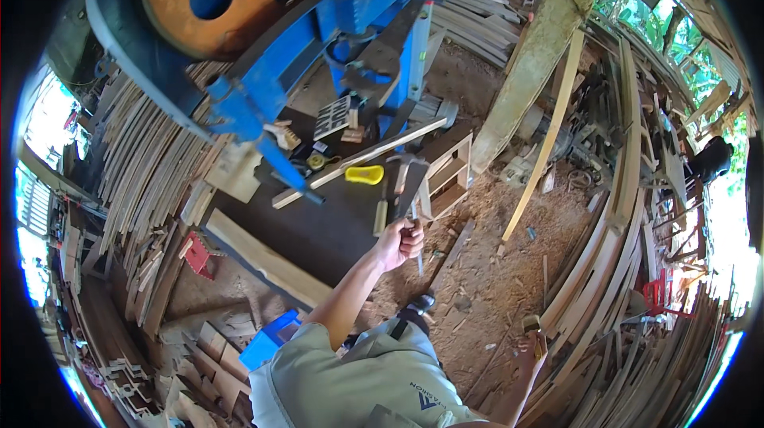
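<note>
My left hand is closed around a slim, light metal tool, whose exact kind is unclear. It is at the near right edge of the dark worktable. Just beyond the hand lie a tool with a wooden handle and a hammer-like head. A yellow-handled tool rests a little to their left. Low on the right, away from the table, my right hand grips a small wooden piece; its full shape is partly hidden by my fingers.
A blue machine with a large orange wheel looms over the table. A long wooden strip crosses it, beside a wooden shelf frame. A pillar, stacked boards and a blue stool surround the sawdust-covered floor.
</note>
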Tool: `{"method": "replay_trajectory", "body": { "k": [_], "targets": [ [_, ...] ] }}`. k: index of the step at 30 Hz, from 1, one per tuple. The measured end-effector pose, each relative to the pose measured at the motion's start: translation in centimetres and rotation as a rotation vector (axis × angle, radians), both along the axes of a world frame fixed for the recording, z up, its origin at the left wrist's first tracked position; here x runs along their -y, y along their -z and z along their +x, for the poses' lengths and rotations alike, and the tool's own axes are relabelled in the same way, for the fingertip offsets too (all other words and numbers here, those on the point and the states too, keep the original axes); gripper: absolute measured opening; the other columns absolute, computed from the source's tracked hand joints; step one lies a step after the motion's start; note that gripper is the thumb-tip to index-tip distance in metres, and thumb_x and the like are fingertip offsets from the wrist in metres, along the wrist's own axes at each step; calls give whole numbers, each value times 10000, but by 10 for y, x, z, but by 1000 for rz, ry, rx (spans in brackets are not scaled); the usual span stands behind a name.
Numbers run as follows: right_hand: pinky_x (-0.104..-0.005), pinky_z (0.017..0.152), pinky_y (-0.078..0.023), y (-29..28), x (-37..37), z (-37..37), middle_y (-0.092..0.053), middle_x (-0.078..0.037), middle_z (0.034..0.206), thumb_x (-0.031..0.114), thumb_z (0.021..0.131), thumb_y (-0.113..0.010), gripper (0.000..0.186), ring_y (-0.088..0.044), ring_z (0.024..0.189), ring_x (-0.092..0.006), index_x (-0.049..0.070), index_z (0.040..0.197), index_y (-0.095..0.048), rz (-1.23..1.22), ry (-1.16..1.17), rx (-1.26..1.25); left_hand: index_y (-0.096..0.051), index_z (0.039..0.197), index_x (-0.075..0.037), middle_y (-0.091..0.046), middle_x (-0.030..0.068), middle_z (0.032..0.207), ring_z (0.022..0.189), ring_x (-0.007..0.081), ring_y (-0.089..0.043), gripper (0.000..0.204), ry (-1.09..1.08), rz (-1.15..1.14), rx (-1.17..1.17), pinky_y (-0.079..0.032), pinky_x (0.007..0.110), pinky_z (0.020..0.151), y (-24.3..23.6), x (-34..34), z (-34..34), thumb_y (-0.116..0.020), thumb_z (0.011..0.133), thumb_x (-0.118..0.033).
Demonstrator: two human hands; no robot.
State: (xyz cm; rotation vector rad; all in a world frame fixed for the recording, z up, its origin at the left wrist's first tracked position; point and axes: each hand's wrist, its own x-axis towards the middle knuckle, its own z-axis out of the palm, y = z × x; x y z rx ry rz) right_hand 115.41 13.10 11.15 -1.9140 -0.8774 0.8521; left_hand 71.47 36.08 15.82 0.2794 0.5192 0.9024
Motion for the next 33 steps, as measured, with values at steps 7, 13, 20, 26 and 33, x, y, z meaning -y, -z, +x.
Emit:
{"method": "replay_trajectory", "body": {
  "k": [7,13,20,26,33],
  "targets": [
    [-291,576,-526,-7,-52,86,-660,-62,743,283,1012,-513,270,-649,656,-146,40,1024,-630,79,50,51,-348,677,-171,-254,-75,566,453,72,-221,448,-53,-98,-112,-192,256,431,-1,-70,111,-419,1039,-425],
    [-277,561,-513,18,-64,156,-663,-60,742,279,1007,-526,277,-645,635,-140,23,999,-631,30,75,-15,-542,928,-65,-355,-51,647,549,76,-334,239,-115,-215,-17,-296,232,496,11,-108,210,-411,1048,-225],
    [-258,558,-491,45,-120,310,-658,-51,715,281,1012,-539,278,-627,614,-126,20,1002,-634,15,27,-92,-546,1113,42,-457,-7,702,597,101,-419,265,-321,-254,126,-372,235,533,41,-122,312,-339,1001,-78],
    [-239,546,-460,11,-221,420,-648,-38,735,281,1013,-549,260,-617,619,-107,39,992,-641,147,-177,-27,-579,985,-23,-495,2,712,605,113,-455,216,-405,-266,172,-376,238,536,50,-113,397,-420,985,-170],
    [-238,532,-466,28,-324,520,-653,-39,711,399,998,-552,348,-631,595,-122,62,1061,-614,387,-48,-24,-504,808,-92,-494,30,707,603,138,-456,262,-445,-351,105,-377,269,542,45,-152,470,-459,995,-270]
  ]
}}
